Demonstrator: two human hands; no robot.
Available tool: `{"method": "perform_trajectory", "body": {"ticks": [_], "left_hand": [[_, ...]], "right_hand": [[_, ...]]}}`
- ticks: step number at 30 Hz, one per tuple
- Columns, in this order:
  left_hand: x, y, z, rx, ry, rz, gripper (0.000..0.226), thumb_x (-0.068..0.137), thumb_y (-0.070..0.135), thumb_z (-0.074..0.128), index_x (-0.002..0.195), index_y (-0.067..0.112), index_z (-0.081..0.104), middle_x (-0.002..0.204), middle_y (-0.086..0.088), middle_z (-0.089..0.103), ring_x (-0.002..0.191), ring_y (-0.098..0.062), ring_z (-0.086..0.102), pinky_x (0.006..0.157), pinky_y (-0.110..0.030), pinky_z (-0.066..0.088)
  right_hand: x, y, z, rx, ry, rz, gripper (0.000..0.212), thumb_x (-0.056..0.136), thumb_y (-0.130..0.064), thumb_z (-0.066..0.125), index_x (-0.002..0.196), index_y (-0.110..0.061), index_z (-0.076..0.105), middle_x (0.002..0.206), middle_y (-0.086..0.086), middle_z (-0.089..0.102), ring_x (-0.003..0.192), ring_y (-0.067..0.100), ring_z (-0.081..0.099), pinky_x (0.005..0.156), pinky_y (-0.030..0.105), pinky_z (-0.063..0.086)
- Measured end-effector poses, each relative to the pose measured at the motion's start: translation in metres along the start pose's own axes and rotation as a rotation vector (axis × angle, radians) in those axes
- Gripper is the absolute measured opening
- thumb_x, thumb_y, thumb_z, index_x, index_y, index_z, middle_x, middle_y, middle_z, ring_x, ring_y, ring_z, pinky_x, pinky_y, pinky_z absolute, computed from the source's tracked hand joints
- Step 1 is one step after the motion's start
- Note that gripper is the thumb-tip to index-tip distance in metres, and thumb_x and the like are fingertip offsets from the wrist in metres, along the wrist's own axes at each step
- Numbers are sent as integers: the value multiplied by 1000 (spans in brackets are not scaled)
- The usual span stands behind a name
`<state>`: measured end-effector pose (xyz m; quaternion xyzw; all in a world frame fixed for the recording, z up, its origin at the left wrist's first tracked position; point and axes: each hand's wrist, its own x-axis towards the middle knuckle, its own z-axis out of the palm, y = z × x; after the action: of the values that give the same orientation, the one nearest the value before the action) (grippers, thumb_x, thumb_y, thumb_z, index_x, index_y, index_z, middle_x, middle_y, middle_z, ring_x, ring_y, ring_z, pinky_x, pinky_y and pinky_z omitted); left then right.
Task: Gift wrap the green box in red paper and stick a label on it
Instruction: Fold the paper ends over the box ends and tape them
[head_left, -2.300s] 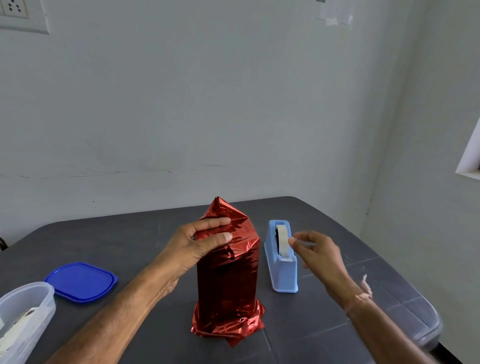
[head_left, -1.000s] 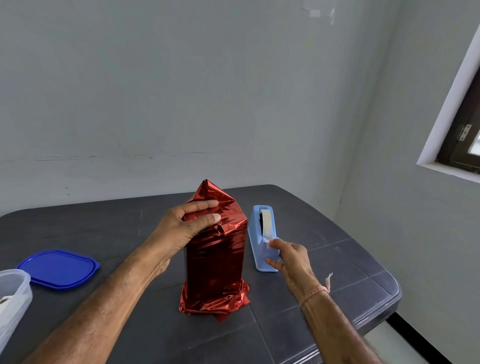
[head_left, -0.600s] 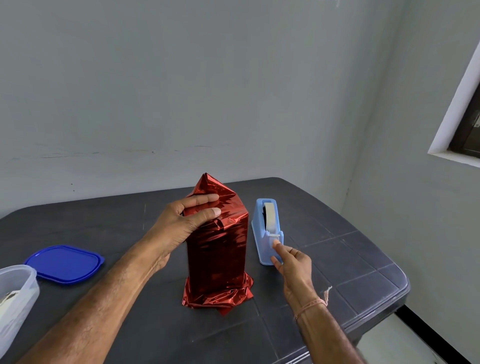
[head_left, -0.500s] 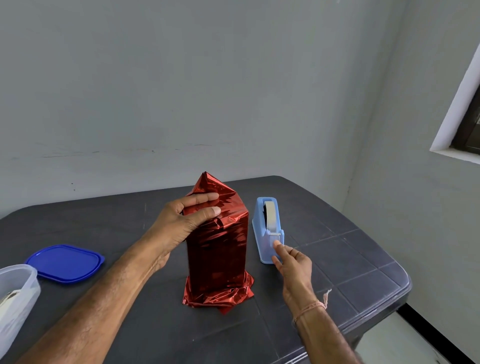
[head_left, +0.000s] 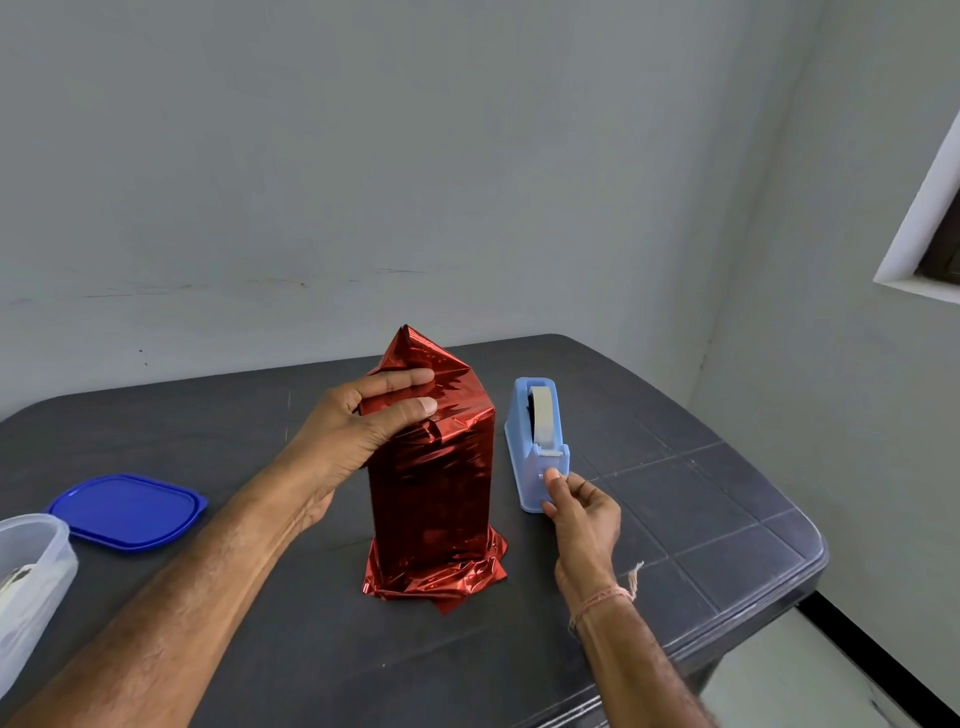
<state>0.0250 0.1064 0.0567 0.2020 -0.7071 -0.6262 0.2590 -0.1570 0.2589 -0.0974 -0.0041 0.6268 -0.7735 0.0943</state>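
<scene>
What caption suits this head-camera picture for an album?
Left hand holds the red paper folded shut; right hand pinches tape at the blue dispenser.

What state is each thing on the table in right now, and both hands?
Box: upright, covered in red paper, bottom edges crumpled loose.
Left hand: grips the box top, pressing the folds down.
Dispenser: upright, right of box, apart, tape loaded.
Right hand: seems to pinch the tape end at the dispenser's front.
Lid: flat, off the tub.
Tub: open.
</scene>
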Motion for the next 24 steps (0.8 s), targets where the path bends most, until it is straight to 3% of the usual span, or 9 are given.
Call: {"method": "perform_trajectory", "body": {"ticks": [4,7,10,13,15,18,21,24], "left_hand": [[-2,0,0,2,-2,-6,37,75,34,81,112,40,77,126,12,69,111,-8,65,79,-19,48],[-4,1,1,-1,1,-8,37,74,36,82,110,42,77,125,14,69,112,-8,65,82,-19,49],[-5,4,2,-10,5,-7,35,75,33,83,108,42,78,117,18,72,107,-3,67,80,-16,48],[-5,5,2,-9,10,-7,35,77,32,84,109,42,77,117,21,70,103,3,65,76,-11,46],[-4,4,1,-9,10,-6,36,76,33,84,110,42,77,119,19,69,103,3,66,75,-10,46],[-5,5,1,-9,10,4,36,77,33,84,111,42,77,120,17,70,101,1,69,70,-6,50],[-6,5,1,-29,9,10,36,78,29,84,112,38,77,115,12,74,93,2,72,67,-6,52],[-5,5,0,-18,0,15,38,79,30,84,115,38,75,112,9,76,94,1,73,69,-8,53]], "right_hand": [[-3,6,-7,-75,50,17,22,84,-12,80,63,-10,73,97,1,76,97,22,71,92,45,60],[-12,5,-20,-98,-30,15,25,91,-24,77,74,-6,73,76,2,71,77,20,63,79,39,55],[-23,-10,-31,-105,-88,-98,24,94,-34,72,92,-10,73,87,6,74,78,14,64,75,31,54],[-29,-58,-30,-95,-324,-330,29,93,-37,66,100,-10,70,94,7,72,83,13,62,73,28,51],[-31,-103,-21,-156,-540,-453,20,98,-32,63,98,-13,71,92,3,70,84,13,61,76,31,52],[-32,-161,2,-337,-775,-568,19,99,-30,64,95,-12,69,87,-5,66,83,9,59,77,33,51],[-32,-194,28,-540,-967,-634,20,98,-29,66,95,-10,68,84,-12,67,81,4,60,79,24,50],[-28,-204,52,-722,-1078,-671,18,97,-30,69,95,-12,69,88,-4,70,84,5,62,80,18,51]]}}
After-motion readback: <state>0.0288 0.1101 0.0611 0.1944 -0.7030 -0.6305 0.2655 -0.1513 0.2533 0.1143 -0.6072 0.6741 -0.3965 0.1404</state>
